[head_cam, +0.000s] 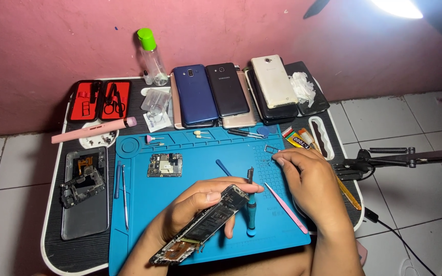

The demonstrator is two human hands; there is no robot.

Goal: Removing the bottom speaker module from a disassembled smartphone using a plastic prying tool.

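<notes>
Bottom centre of the frame, the left hand (200, 209) wraps around an opened phone chassis (200, 225), thumb along the top edge and fingers curled underneath, tilting it up on its long side. The back is off; the battery and inner frame show, so the strip-down is well under way, though much is still seated in the chassis.

Just right of it a blue-handled screwdriver (250, 207) lies on the blue repair mat (144, 214), untouched, with a pink spudger (286, 208) beside it.

Right of centre, the right hand (310, 181) rests palm down on the mat's gridded parts area, fingers loosely together and pressing at something tiny by the fingertips; whether it pinches a screw I cannot tell. A SIM tray (271, 149) lies just above those fingertips.

Middle left, a removed circuit board (164, 165) sits alone on the mat, one piece already out. At the left edge a second phone with a loose inner frame on top (83, 191) lies open on the black table (52, 204).

Further back, a row of stacked phones (226, 92), a red tool case (99, 99) and a green-capped clear bottle (152, 53) line the pink wall.
</notes>
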